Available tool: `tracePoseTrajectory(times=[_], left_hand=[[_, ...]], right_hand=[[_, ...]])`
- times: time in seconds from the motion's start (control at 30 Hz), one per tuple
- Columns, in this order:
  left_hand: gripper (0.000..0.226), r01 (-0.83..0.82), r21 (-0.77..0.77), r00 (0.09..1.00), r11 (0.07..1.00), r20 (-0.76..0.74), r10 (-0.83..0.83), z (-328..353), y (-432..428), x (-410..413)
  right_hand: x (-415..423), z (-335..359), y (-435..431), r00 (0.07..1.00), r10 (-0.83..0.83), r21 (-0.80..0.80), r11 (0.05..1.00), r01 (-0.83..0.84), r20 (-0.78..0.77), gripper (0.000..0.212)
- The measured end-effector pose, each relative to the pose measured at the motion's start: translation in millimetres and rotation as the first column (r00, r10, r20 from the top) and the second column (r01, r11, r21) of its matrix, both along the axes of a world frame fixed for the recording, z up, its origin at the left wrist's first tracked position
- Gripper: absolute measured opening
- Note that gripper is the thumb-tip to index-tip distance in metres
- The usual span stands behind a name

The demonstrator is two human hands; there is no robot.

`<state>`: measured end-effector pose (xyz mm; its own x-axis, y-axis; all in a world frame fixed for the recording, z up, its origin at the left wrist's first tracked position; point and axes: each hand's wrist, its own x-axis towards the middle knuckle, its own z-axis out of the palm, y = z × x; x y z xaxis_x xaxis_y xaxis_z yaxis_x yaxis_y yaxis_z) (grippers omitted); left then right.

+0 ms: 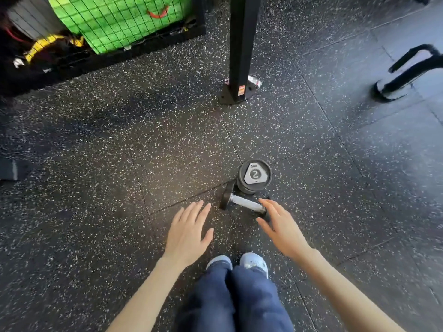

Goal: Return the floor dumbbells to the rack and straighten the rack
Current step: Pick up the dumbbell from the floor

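On the speckled rubber floor (119, 140), just ahead of the person's shoes (254, 262), two small dumbbells sit touching or nearly so. The upright dumbbell (255, 174) stands on one end with its "2" cap facing up. The lying dumbbell (247, 203) rests on its side just nearer the person, against the upright one's base.

The lying dumbbell's long axis runs across the person's front at a slant: its left head is farther away, and its right head is nearer and mostly hidden under the right hand (280, 226). That hand is clearly the closer one. Its fingers are straight and spread, with the thumb held wide, and the fingertips lie over the right end of the steel handle. It grips nothing yet, and I cannot tell whether it touches the metal.

The left hand (188, 231) hovers flat, fingers relaxed and holding nothing. It is to the left of the lying dumbbell's far head and apart from it.

In my judgement the handle lies slightly left of and ahead of the right palm, so a short reach and a wrap across the bar would take it. The left hand would have to cross farther to reach the upright one.

A black post (242, 44) stands bolted to the floor beyond. No rack shelf is in view.
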<state>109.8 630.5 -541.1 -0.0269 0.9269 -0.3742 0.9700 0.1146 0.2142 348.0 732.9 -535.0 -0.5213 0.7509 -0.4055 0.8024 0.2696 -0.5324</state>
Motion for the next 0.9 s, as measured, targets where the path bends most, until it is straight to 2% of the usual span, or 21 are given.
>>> tracePoseTrajectory(times=[0.2, 0.4, 0.47, 0.6, 0.7, 0.77, 0.9], left_hand=[[0.063, -0.073, -0.008, 0.996, 0.997, 0.043, 0.073, -170, 12, 1], [0.071, -0.115, 0.027, 0.983, 0.993, 0.150, 0.110, -284, 34, 6], [0.072, -0.115, 0.058, 0.976, 0.992, 0.194, 0.102, -305, 38, 10], [0.067, -0.155, 0.096, 0.947, 0.983, 0.299, 0.120, -328, 42, 13], [0.063, -0.200, 0.106, 0.926, 0.974, 0.344, 0.153, -337, 45, 14], [0.061, -0.219, 0.111, 0.915, 0.969, 0.367, 0.164, -341, 46, 14], [0.060, -0.240, 0.108, 0.892, 0.965, 0.416, 0.175, -343, 48, 13]], right_hand=[[-16, -178, 15, 0.999, 0.037, -0.010, 0.999, -0.037, -0.026, 0.052], [-28, -300, 28, 0.999, 0.006, 0.000, 1.000, -0.006, -0.052, 0.054], [-33, -323, 29, 0.999, -0.001, 0.020, 1.000, 0.001, -0.037, 0.056], [-42, -348, 29, 1.000, -0.014, 0.226, 0.974, 0.009, 0.021, 0.051], [-46, -351, 32, 0.997, -0.053, 0.288, 0.957, 0.037, 0.048, 0.045], [-48, -351, 36, 0.993, -0.051, 0.257, 0.966, 0.023, 0.102, 0.047], [-52, -349, 57, 0.974, 0.052, 0.010, 0.998, -0.055, 0.222, 0.053]])
